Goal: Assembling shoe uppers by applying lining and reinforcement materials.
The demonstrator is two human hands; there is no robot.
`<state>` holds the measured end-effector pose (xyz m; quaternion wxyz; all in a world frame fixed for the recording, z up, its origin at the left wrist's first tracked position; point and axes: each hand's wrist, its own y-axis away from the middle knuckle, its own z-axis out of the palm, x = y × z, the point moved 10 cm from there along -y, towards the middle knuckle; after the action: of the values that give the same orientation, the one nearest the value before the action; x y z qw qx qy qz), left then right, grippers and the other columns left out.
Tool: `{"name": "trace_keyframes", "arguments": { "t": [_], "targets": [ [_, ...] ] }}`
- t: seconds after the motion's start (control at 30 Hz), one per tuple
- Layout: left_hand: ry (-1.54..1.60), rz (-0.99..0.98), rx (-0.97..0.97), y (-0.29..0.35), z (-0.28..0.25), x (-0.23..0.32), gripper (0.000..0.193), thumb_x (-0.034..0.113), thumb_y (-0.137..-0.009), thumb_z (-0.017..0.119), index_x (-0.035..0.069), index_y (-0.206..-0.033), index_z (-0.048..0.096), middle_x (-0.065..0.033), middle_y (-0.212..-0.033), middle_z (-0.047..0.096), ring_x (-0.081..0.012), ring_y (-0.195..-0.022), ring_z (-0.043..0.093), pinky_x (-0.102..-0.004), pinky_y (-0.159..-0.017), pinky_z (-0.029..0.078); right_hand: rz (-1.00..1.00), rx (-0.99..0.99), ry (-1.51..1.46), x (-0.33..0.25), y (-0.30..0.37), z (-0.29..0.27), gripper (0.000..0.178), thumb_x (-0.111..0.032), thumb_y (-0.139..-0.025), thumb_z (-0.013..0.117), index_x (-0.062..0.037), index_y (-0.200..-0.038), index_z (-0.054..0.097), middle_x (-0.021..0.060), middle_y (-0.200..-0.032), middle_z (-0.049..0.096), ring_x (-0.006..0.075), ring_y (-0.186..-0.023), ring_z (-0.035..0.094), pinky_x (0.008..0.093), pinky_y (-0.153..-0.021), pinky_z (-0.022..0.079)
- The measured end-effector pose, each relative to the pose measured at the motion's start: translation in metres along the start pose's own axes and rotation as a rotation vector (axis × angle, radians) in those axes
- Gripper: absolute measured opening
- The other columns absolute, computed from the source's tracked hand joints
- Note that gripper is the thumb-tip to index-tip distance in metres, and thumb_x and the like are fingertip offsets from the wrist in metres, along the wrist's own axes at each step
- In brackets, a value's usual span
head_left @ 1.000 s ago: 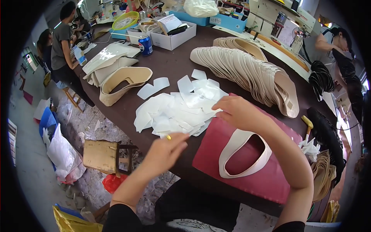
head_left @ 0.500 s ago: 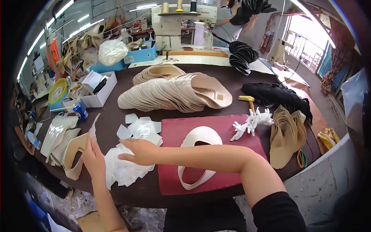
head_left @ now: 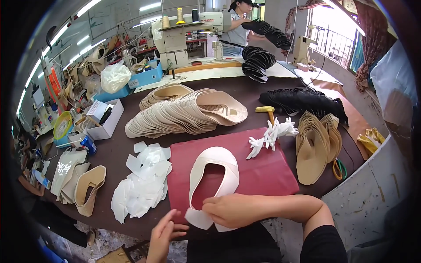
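Observation:
A cream shoe upper [head_left: 218, 155] lies on a red mat in front of me, its opening showing the mat. At its near end is a small white sheet piece [head_left: 198, 218]. My right hand [head_left: 232, 211] reaches over that end with fingers closed, pinching the white piece against the upper; the fingertips are partly hidden. My left hand [head_left: 165, 233] is just left of it, fingers apart and holding nothing. To the left lies a loose pile of similar thin white pieces [head_left: 142, 190], and past it another tan upper [head_left: 90, 188].
Nested cream uppers [head_left: 175, 116] lie beyond the red mat [head_left: 263, 175]. To the right are a yellow-headed hammer [head_left: 265, 109], white branching pieces [head_left: 272, 135], tan uppers [head_left: 316, 149], black uppers [head_left: 302, 107] and scissors [head_left: 337, 168]. A sewing machine [head_left: 188, 39] and another person [head_left: 237, 33] are behind.
My left hand has come from the left with a white piece, which is now at the upper's near end, and has let go. My right hand has moved from the pile to the upper.

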<state>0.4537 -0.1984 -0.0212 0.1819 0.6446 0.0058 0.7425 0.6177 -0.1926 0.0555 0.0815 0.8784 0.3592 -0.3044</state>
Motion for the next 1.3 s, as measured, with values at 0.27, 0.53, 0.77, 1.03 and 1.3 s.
{"name": "trace_keyframes", "arguments": {
  "t": [0.27,0.53,0.77,1.03,1.3],
  "targets": [
    [0.649,0.278,-0.399,-0.037,0.092,0.025,0.07,0.002,-0.078,0.07,0.0,-0.14,0.038,-0.0173,-0.132,0.054,-0.0295,-0.121,0.054,-0.0378,-0.099,0.046,0.082,0.519,-0.737,0.019,0.044,-0.03,0.017,-0.009,-0.095,0.045,-0.0028,-0.106,0.055,0.0068,-0.098,0.058,0.0167,-0.082,0.05,0.0283,-0.074,0.042],
    [0.312,0.376,-0.352,-0.043,0.113,0.075,0.038,0.0,-0.084,0.069,0.0,-0.12,0.059,-0.0089,-0.105,0.069,-0.0126,-0.087,0.065,-0.0211,-0.077,0.051,0.061,0.973,-0.493,-0.003,0.124,-0.073,0.04,0.001,-0.089,0.054,0.0033,-0.128,0.05,0.01,-0.106,0.065,0.0111,-0.082,0.058,0.0204,-0.073,0.048],
    [0.007,0.355,-0.46,-0.032,0.129,0.075,0.034,-0.002,-0.084,0.065,-0.002,-0.118,0.062,-0.0093,-0.101,0.071,-0.0125,-0.084,0.066,-0.0215,-0.072,0.052,-0.095,0.954,-0.347,-0.024,0.099,-0.079,0.034,0.007,-0.086,0.063,0.0034,-0.118,0.052,0.0116,-0.1,0.066,0.0119,-0.07,0.061,0.0199,-0.064,0.05],
    [0.209,0.368,-0.655,-0.042,0.123,0.066,0.034,0.002,-0.084,0.064,-0.002,-0.118,0.061,-0.0098,-0.103,0.07,-0.0151,-0.086,0.066,-0.0222,-0.071,0.05,-0.07,0.923,-0.204,-0.032,0.081,-0.084,0.032,0.007,-0.085,0.065,0.0033,-0.114,0.052,0.0129,-0.099,0.066,0.0121,-0.069,0.063,0.0188,-0.062,0.051],
    [0.442,0.416,-0.798,-0.045,0.118,0.072,0.037,0.006,-0.084,0.066,-0.002,-0.119,0.06,-0.0109,-0.106,0.069,-0.0167,-0.089,0.066,-0.0243,-0.072,0.051,-0.048,0.89,-0.165,-0.025,0.072,-0.087,0.031,0.006,-0.086,0.065,0.003,-0.114,0.052,0.013,-0.1,0.066,0.0107,-0.069,0.063,0.0182,-0.062,0.051]
  ]
}}
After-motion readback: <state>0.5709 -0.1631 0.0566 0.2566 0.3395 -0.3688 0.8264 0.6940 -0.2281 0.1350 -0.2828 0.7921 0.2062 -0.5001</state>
